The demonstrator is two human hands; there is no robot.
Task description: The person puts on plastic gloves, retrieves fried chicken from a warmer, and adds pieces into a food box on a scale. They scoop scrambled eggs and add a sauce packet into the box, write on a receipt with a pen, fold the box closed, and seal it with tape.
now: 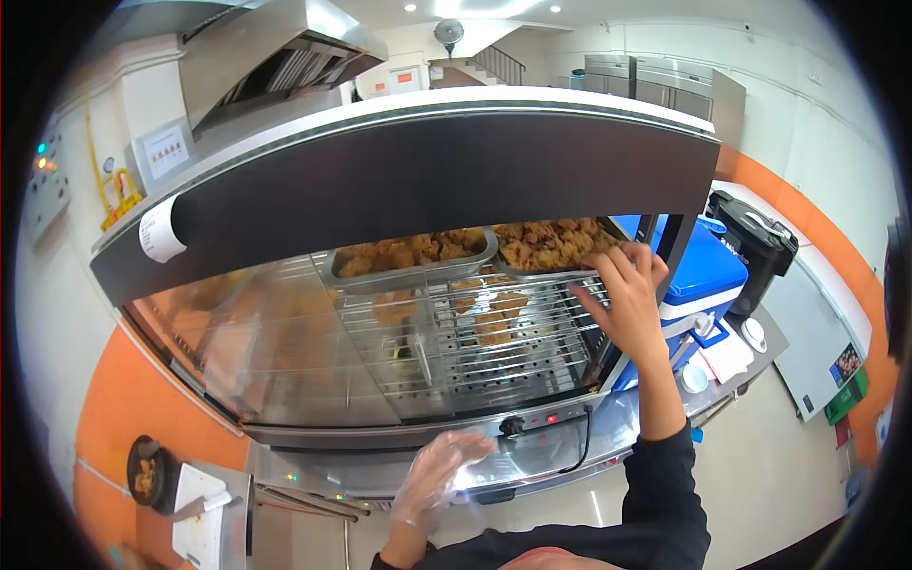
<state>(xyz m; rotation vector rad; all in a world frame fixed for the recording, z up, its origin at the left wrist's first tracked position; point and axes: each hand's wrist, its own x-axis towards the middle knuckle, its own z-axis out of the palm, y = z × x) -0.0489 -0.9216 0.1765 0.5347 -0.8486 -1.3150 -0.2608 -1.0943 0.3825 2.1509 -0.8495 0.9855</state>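
Note:
A glass-fronted warming cabinet fills the middle of the view, its right side open. On its upper wire rack sit two metal trays of fried pieces, the left tray and the right tray. My right hand, bare, reaches in at the right tray's front right corner, with fingers bent over its edge; whether they grip it is hard to tell. In a clear plastic glove, my left hand hovers before the cabinet's lower front, fingers extended, holding nothing. More fried pieces lie below the rack.
Right of the cabinet stand a blue cooler and a black lidded container. A knife lies on a white cutting board at lower left, beside a black pan. A black cable hangs from the cabinet front.

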